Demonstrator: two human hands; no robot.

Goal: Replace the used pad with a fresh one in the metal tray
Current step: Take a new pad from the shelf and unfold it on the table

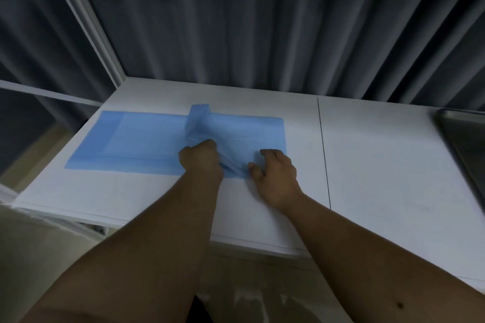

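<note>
We see a blue pad (147,139) lying mostly unfolded on the left part of the white worktop (380,165), with a still-folded strip standing up at its far edge near the middle. The left hand (200,158) has its fingers curled round a bunched fold of the pad near its near edge. The right hand (275,169) rests just beside it on the pad's near right corner, fingers bent, fingertips on the blue sheet; we cannot tell whether it pinches the edge or only presses it. The metal tray (464,134) sits at the far right of the worktop, well apart from the pad, only partly in view. A dark curtain (262,21) hangs behind the worktop.
</note>
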